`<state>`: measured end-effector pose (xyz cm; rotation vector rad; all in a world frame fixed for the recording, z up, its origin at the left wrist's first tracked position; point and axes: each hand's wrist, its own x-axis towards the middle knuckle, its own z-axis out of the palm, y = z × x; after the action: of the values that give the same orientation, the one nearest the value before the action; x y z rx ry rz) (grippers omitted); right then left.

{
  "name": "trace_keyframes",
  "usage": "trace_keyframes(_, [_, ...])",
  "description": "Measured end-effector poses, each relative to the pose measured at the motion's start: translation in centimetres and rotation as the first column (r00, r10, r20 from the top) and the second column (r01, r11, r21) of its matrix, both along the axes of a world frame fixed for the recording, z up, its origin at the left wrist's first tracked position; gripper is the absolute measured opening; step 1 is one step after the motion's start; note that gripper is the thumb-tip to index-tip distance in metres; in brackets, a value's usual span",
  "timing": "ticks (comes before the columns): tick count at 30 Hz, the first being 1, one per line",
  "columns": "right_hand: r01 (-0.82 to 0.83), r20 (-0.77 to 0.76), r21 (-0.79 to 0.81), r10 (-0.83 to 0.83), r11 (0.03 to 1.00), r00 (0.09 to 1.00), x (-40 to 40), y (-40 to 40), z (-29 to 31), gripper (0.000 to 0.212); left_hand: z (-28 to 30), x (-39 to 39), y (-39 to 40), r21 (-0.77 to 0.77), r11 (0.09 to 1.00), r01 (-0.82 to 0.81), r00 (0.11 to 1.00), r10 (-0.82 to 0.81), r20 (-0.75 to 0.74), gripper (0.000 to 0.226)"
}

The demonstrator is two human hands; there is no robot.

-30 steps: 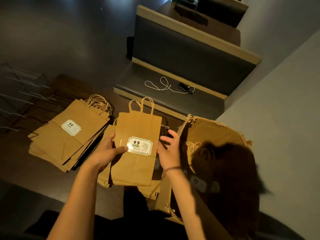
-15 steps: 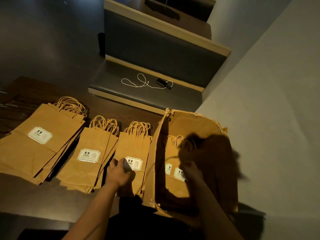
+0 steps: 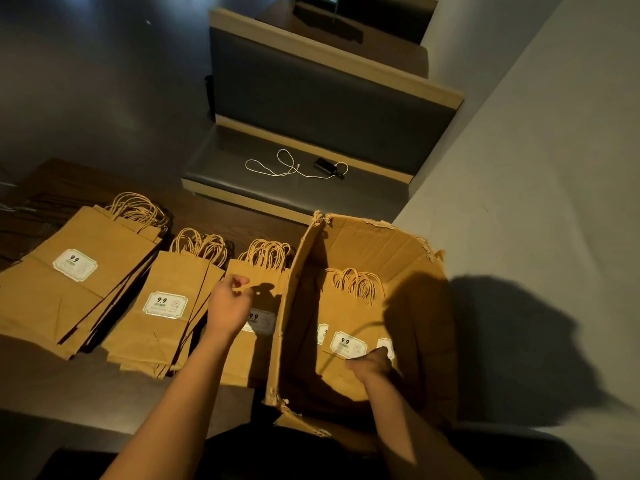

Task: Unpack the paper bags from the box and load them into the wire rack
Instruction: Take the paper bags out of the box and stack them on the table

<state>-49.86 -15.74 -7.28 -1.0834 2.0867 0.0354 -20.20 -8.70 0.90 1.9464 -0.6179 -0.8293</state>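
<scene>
One view only: head cam, wide-angle, worn by the person, looking fwd and steeply down. Forearms enter from the bottom edge, so the surface (image 3: 86, 393) and cardboard box (image 3: 391, 244) sit close below. Bench seat (image 3: 221, 161) lies farther off, toward the top centre. Edges bend w/ lens distortion.

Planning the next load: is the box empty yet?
Not empty. Bags with labels and handles lie inside the box, and the right hand reaches in at them.

Right hand (image 3: 372, 367) fingers blurred; label (image 3: 348, 344) small print unreadable.
</scene>
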Motion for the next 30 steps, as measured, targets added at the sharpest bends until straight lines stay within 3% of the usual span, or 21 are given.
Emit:
trace_keyframes(3, [-0.028, -0.033, -0.010, 0.028, 1.000, 0.999, -0.4, -0.6, -0.4, 0.101, 2.2, -1.1, -1.1, -0.071, 0.997, 0.012, 1.000, -0.013, -0.023, 0.015])
trace_keyframes(7, [-0.075, -0.072, -0.039, 0.072, 0.996, 0.995, 0.5, -0.3, 0.7, 0.081, 3.1, -2.2, -1.7, -0.101, 0.994, 0.033, 0.999, -0.033, -0.007, 0.014])
trace_keyframes(10, [-0.108, 0.008, -0.014, 0.108, 0.994, 0.994, 2.1, -0.2, 0.5, 0.099, 2.7, -2.7, -1.5, -0.097, 0.994, 0.053, 0.999, -0.053, -0.002, 0.019])
trace_keyframes(13, [-0.034, 0.113, 0.031, 0.031, 0.999, 0.993, 3.7, -0.3, 0.7, 0.111, 2.6, -3.0, -1.1, -0.075, 0.995, 0.073, 0.997, -0.072, 0.012, 0.017])
trace_keyframes(17, [-0.169, 0.076, -0.049, 0.173, 0.984, 0.982, 4.8, -0.1, 0.8, 0.095, 3.0, -3.3, -0.7, -0.068, 0.992, 0.108, 0.994, -0.107, 0.024, 0.015])
trace_keyframes(23, [-0.193, 0.224, -0.094, 0.210, 0.977, 0.952, 6.5, 0.4, 1.4, 0.079, 3.6, -3.8, -0.4, -0.041, 0.992, 0.123, 0.992, -0.121, 0.045, 0.011])
trace_keyframes(26, [-0.117, 0.308, -0.140, 0.155, 0.983, 0.939, 6.8, 0.6, 1.6, 0.048, 3.8, -3.9, -0.5, -0.042, 0.991, 0.125, 0.992, -0.124, 0.031, 0.011])
trace_keyframes(30, [0.053, 0.468, -0.181, 0.039, 0.982, 0.883, 6.2, 0.2, 2.8, 0.050, 4.4, -3.9, -0.7, -0.067, 0.994, 0.086, 0.996, -0.087, -0.013, 0.014])
